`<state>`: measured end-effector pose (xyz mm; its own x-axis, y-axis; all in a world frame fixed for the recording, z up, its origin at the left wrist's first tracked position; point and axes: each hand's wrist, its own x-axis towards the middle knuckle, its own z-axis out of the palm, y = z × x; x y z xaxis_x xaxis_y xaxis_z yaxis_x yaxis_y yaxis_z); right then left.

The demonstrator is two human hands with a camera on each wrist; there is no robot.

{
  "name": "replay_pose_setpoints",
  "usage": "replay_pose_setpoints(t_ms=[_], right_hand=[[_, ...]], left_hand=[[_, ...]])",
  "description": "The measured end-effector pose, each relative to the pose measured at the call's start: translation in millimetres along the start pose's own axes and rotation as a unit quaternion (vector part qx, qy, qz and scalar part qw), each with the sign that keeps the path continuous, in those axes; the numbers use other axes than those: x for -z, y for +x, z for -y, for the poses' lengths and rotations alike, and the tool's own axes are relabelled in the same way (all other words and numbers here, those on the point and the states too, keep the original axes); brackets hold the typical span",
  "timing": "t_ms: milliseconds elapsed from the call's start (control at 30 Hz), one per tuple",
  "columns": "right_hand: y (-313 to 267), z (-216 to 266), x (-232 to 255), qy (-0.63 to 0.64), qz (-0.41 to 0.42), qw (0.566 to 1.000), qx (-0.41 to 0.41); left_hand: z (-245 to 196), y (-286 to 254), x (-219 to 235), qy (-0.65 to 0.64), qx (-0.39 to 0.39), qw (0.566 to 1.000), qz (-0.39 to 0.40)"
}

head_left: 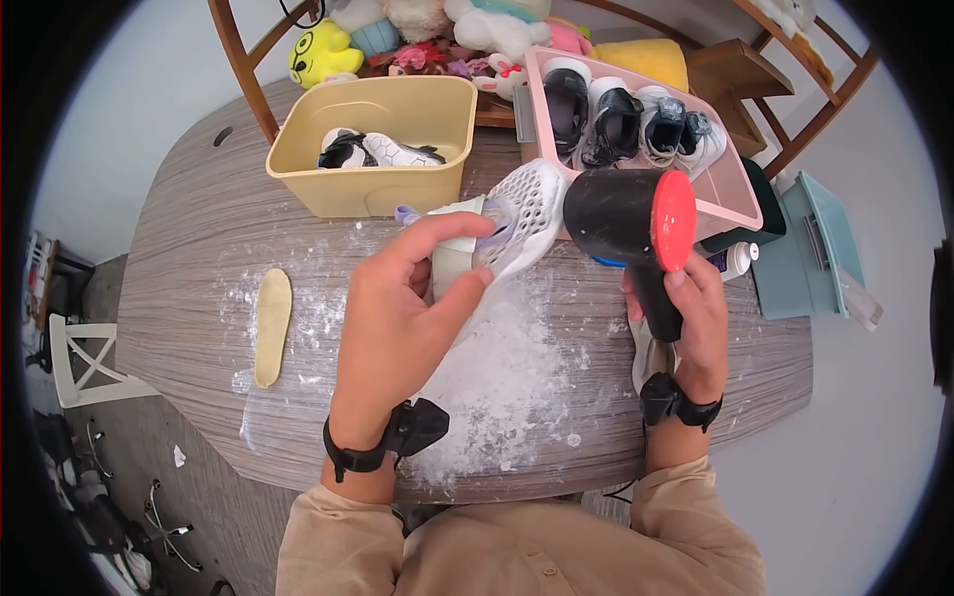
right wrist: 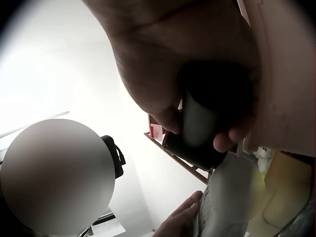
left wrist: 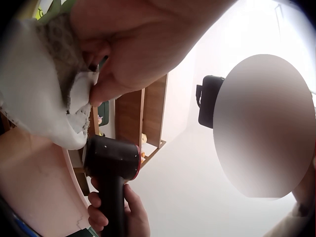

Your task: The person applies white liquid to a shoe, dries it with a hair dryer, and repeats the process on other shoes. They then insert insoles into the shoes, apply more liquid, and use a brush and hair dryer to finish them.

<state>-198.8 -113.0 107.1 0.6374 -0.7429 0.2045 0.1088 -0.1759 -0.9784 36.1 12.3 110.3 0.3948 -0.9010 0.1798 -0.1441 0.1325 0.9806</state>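
My left hand (head_left: 405, 298) grips a white mesh sneaker (head_left: 524, 214), thumb on one side and fingers on the other. Its perforated toe points up and away from me, and a lilac strip shows near the heel. My right hand (head_left: 704, 308) is wrapped round the handle of a black hair dryer (head_left: 611, 214) with a red round back. The dryer's front end is right at the sneaker's toe. In the left wrist view, the dryer (left wrist: 111, 158) stands upright below the sneaker (left wrist: 34, 84). White powder (head_left: 497, 387) is scattered over the table beneath.
A yellow bin (head_left: 373, 189) and a pink bin (head_left: 740, 199), both with shoes inside, stand at the back. A cream insole (head_left: 272, 328) lies on the left. Another shoe (head_left: 651, 358) is partly hidden under my right hand. A white bottle (head_left: 737, 260) and teal bin (head_left: 810, 248) are on the right.
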Motion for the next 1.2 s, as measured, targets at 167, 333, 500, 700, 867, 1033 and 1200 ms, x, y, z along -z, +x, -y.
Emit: replay_pose_setpoints(t_ms=[167,333,500,700,867,1033,1200], right_hand=[[0.4,-2.3,0.9,-0.033,-0.016,0.999,-0.001],[2.1,-1.0,-1.6,-0.024,-0.029,0.999,-0.002],[3.4,-0.5,0.4,-0.015,-0.036,0.999,0.003],[3.5,0.7,-3.2,-0.031,-0.038,0.999,-0.013],[3.6,-1.8,-3.4,-0.028,-0.039,0.999,-0.011],[4.5,-5.1,0.5,0.026,-0.042,0.999,0.001],[3.4,-2.4,-2.5,-0.002,-0.028,0.999,-0.019]], left_hand=[[-6.3,-0.1,-2.3,-0.058,-0.007,0.998,0.036],[-8.3,-0.1,0.5,-0.043,-0.011,0.995,0.093],[-12.9,-2.1,2.5,-0.006,-0.01,0.986,0.166],[-11.8,-3.8,-4.7,-0.008,-0.012,0.995,0.095],[-12.4,-3.9,-3.9,-0.059,-0.009,0.997,0.039],[-9.1,-3.1,-4.6,-0.1,-0.003,0.994,0.044],[-11.1,-2.2,-3.3,-0.085,0.003,0.995,0.055]])
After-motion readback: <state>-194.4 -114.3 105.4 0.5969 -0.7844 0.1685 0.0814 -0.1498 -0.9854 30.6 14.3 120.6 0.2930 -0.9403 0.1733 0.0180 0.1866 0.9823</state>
